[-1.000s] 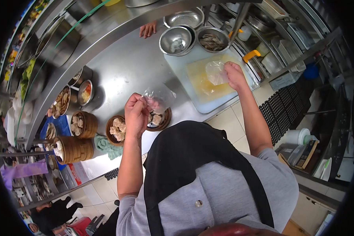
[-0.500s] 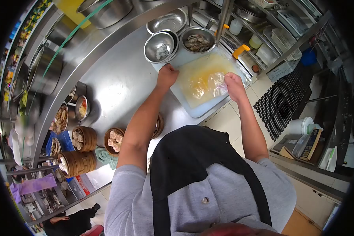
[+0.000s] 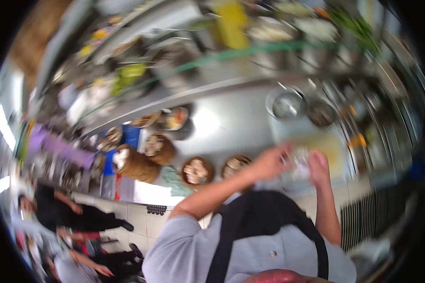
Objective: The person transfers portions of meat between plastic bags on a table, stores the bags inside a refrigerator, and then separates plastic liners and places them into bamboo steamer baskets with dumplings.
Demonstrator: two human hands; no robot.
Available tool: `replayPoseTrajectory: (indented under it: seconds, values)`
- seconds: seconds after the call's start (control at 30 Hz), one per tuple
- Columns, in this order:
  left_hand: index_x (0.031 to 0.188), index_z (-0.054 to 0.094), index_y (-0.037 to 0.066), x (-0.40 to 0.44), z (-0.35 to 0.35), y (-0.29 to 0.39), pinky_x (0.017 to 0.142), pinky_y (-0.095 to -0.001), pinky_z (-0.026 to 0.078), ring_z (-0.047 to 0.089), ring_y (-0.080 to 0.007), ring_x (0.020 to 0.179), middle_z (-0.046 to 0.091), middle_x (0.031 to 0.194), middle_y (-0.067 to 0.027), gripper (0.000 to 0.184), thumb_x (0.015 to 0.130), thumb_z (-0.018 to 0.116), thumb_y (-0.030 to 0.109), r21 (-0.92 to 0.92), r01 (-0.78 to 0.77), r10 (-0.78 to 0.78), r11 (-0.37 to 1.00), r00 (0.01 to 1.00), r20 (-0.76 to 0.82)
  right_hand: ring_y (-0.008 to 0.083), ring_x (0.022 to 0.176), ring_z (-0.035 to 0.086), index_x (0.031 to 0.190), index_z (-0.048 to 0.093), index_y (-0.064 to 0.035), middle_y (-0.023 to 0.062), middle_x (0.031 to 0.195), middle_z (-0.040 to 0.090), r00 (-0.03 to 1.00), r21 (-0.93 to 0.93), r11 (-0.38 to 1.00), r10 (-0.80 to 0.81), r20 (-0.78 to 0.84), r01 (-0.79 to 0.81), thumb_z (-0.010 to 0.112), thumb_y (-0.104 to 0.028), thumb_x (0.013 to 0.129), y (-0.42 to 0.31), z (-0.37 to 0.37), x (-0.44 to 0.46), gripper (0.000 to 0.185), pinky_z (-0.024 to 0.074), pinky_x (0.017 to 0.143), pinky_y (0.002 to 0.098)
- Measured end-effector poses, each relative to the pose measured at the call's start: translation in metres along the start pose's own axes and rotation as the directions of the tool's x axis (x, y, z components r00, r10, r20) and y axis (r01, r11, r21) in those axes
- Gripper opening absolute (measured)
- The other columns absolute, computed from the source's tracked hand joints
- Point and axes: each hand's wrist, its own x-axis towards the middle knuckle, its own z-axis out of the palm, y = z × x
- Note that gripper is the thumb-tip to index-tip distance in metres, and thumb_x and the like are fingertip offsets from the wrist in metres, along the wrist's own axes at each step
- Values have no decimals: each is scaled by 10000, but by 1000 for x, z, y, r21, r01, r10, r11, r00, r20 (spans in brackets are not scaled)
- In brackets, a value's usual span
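Observation:
My right hand (image 3: 319,167) is closed on a clear plastic bag (image 3: 299,162) above the cutting board. Close to the bag's left side is my left hand (image 3: 275,162), its fingers smeared by motion; whether they touch the bag is unclear. Beneath both lies a pale board with a yellowish sheet (image 3: 333,147). Left of my left hand, two round bamboo steamers with dumplings stand on the steel counter, one nearer (image 3: 236,166) and one farther (image 3: 197,170).
Metal bowls (image 3: 288,104) stand behind the board. At the left are stacked steamers (image 3: 139,166), a green cloth (image 3: 174,181) and a small bowl of food (image 3: 176,119). A shelf edge (image 3: 212,89) crosses above the counter. Two people (image 3: 56,207) are at the lower left.
The view has swung, and everything looks blurred. My left hand has come from the board's far left edge to beside the bag in my right hand. More people show at the lower left.

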Motion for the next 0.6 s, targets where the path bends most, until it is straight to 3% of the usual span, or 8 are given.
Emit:
replayPoseTrajectory:
  seconds: [0.03,0.13,0.27,0.33,0.43,0.5,0.57,0.6]
  values:
    - [1287,550,13,-13,-8,5,747,-363,510,605,-226,788,659,924,-131,448,888,678,171,-63,31,-34,998,999,-40,39,674,470,850,580,-102,-59,782,536,994,91,995,16,112,-26,553,-141,983,5,19,8,141,409,615,225]
    - [1045,618,-1,-47,-55,21,697,-289,494,572,-104,771,610,797,-30,155,912,640,76,-242,64,-132,968,953,-274,62,690,536,888,593,-66,-33,804,568,958,235,969,6,288,-77,562,-107,969,-30,100,11,95,457,639,239]
    - [1007,644,21,-111,-181,89,731,-250,505,604,-84,811,648,879,-19,114,908,669,73,-83,107,-136,991,808,-573,117,693,611,973,608,-17,13,827,608,873,273,951,-5,488,-148,563,-75,958,-57,163,0,74,505,660,272]
    - [920,627,44,-134,-237,143,730,-248,496,599,-97,788,624,878,-12,28,903,649,43,237,23,166,971,648,-743,140,675,619,1004,611,-13,29,833,617,873,213,970,-6,488,-112,560,-77,964,-47,177,-2,91,518,663,293]
    - [945,621,8,-129,-321,212,703,-227,480,567,-90,757,606,872,-34,77,889,674,12,711,-238,750,662,224,-623,113,688,634,984,624,15,32,814,641,841,72,990,65,538,-123,579,-113,954,-29,197,-5,139,489,634,242]
    - [887,640,37,-102,-368,281,617,-249,472,599,-92,784,657,826,-17,22,904,654,38,962,-23,962,272,-4,-272,109,688,632,975,626,13,33,816,642,839,51,993,60,541,-104,582,-113,950,-27,208,-14,136,487,634,239]
    - [1042,633,3,-86,-407,344,794,-357,482,613,-208,967,661,1022,-122,234,900,658,188,947,295,988,130,46,-150,98,687,628,961,630,11,36,809,646,801,-2,997,60,596,-74,588,-111,944,-24,216,-21,129,489,630,235]
    - [1113,618,-6,-93,-410,358,882,-394,478,614,-264,1053,652,1098,-182,323,893,655,228,950,255,980,183,31,-197,98,687,628,961,630,11,36,809,646,790,-25,997,75,608,-75,588,-111,944,-23,216,-25,129,489,630,235]
